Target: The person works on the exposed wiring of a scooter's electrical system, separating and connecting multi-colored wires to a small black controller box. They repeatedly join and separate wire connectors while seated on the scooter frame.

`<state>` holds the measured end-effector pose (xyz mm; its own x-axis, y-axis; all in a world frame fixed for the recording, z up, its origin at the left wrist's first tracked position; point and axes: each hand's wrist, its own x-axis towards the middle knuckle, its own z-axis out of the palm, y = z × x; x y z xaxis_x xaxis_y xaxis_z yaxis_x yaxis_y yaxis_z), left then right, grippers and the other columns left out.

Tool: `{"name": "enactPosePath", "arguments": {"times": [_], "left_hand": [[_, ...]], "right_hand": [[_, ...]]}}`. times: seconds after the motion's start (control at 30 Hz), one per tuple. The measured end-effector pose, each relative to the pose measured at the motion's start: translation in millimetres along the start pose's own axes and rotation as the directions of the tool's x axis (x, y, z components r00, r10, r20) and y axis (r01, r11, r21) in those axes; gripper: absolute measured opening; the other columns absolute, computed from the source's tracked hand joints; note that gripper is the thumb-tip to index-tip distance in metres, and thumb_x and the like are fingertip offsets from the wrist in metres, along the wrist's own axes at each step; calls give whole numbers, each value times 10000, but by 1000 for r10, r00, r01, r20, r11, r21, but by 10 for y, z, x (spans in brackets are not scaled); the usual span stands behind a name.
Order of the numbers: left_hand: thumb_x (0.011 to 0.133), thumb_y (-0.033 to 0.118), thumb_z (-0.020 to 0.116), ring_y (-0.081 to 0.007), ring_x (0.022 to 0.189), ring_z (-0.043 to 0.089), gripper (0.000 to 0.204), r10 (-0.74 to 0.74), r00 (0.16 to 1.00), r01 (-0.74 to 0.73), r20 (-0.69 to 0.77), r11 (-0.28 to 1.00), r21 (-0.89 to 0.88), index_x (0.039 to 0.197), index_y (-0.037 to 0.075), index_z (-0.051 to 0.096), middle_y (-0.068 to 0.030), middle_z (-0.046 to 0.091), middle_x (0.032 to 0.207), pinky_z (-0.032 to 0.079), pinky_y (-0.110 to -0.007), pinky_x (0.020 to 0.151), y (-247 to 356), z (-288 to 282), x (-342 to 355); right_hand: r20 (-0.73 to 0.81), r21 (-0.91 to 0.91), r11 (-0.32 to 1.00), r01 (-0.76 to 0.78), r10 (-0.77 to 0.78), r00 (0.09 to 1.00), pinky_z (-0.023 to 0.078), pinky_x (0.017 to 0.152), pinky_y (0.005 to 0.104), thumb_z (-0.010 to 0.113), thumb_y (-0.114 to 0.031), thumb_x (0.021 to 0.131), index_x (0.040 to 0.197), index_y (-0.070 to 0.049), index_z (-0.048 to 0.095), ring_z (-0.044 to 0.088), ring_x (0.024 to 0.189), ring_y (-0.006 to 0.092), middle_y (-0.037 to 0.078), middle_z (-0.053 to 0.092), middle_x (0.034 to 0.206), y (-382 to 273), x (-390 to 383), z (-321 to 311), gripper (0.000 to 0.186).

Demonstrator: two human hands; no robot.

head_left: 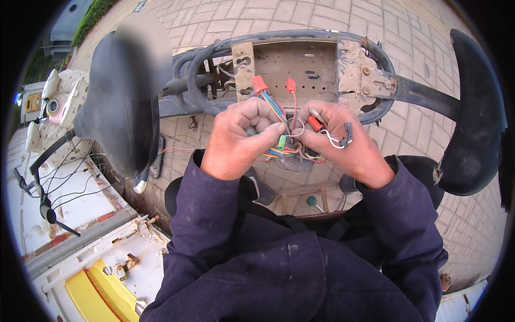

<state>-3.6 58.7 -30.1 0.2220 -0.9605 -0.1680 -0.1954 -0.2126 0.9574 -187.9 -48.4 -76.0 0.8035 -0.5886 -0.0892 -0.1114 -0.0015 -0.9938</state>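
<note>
In front of my chest I hold a wiring harness [290, 152] of several coloured wires. My left hand [241, 137] is closed on it, thumb and fingers pinched near a green connector [281, 143]. A white wire loops between both hands, and my right hand [340, 137] pinches it. Against the right fingers lie a red connector [314, 124] and a black connector [347, 134] on white leads. Beyond the hands, a red plug [259, 83] tops a bundle of coloured wires, with a smaller red plug [291, 85] beside it. The fingertips partly hide the wires.
Past my hands lies a dusty metal frame [300, 35] with an open battery tray [322, 64]. A black saddle [123, 102] stands at left, a black fender [475, 118] at right. White panels [129, 257] lie at lower left; a green-headed screwdriver [312, 201] is between my feet.
</note>
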Motion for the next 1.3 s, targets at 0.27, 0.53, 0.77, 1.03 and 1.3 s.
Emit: {"name": "enactPosePath", "arguments": {"times": [0.27, 0.53, 0.77, 1.03, 1.3], "left_hand": [[888, 51, 703, -37, 601, 538, 81, 1, 999, -1, -36, 1000, -11, 909, -21, 673, 5, 634, 689, 415, -221, 548, -39, 13, 21], [873, 49, 704, -42, 541, 498, 70, 44, 997, -42, -57, 998, 35, 874, -12, 670, 10, 576, 581, 385, -240, 527, -60, 27, 30], [845, 48, 709, -69, 501, 453, 70, 103, 989, -95, -104, 993, 74, 823, -6, 669, 6, 513, 521, 376, -273, 528, -108, 94, 62], [812, 90, 726, -139, 497, 481, 93, 158, 984, -141, -77, 973, 184, 796, 15, 673, -32, 507, 515, 405, -315, 578, -122, 107, 91], [806, 122, 722, -215, 569, 538, 93, 159, 984, -131, -77, 950, 285, 794, 42, 678, -39, 526, 555, 426, -356, 673, -116, 120, 74]], "right_hand": [[62, -50, 997, -54, 57, 996, 438, 624, 287, 714, -103, 859, 890, -1, 619, 531, 688, 90, 33, 578, 705, -234, -35, -49, 143], [29, -312, 944, 106, -102, 994, 452, 635, 332, 779, -113, 822, 841, 1, 668, 612, 698, 207, 93, 611, 760, -229, -25, -35, 159], [-11, -547, 810, 212, -260, 966, 450, 625, 403, 789, -121, 764, 837, -22, 714, 618, 713, 319, 125, 597, 743, -254, -55, 10, 143], [-30, -716, 673, 186, -295, 955, 404, 723, 455, 802, -166, 725, 757, -73, 653, 613, 813, 314, 88, 603, 752, -241, -94, 129, 178], [-22, -743, 638, 205, -329, 944, 392, 720, 451, 786, -98, 698, 781, -60, 621, 607, 823, 324, 98, 611, 777, -211, -93, 138, 188]]}}
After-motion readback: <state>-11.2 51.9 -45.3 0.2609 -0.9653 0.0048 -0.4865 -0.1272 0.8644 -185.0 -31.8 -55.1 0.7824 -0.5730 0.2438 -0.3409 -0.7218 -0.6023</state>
